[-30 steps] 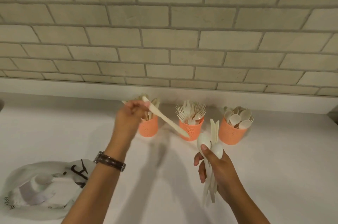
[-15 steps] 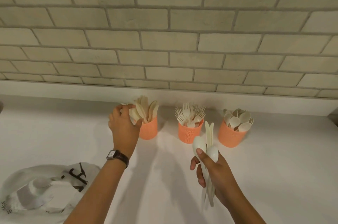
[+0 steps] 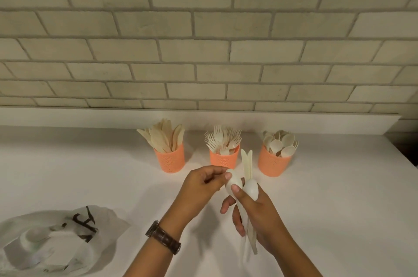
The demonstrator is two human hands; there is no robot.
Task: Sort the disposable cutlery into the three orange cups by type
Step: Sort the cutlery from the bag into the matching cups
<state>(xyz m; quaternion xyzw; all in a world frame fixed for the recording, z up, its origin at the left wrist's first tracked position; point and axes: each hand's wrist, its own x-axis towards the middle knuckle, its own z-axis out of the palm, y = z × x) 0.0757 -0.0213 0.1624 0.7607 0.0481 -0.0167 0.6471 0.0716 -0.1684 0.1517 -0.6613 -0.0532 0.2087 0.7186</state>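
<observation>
Cutlery [image 3: 248,235] bunched in one hand, three cups behind

Head view: the right hand [image 3: 263,218] grips a bunch of pale cutlery upright above the tabletop [image 3: 339,208]. Its fingers curl round the handles and its thumb lies across the front. Two knife tips [image 3: 247,163] stand up out of the bunch, and two spoon bowls sit just above the fist. The left hand [image 3: 201,188], with a watch [image 3: 163,237] on its wrist, pinches the left spoon [image 3: 233,182] by its bowl between thumb and fingertips. The right thumb rests on that same bowl.

Behind the hands, three orange cups stand in a row near the brick wall [image 3: 203,50], apart from one another. The left cup [image 3: 172,161] holds knives [image 3: 162,138], the middle cup [image 3: 224,160] holds forks [image 3: 222,138], and the right cup [image 3: 273,164] holds spoons [image 3: 281,143]. A crumpled white bag [image 3: 56,238] with dark lettering lies on the tabletop at lower left, well apart from the cups.
</observation>
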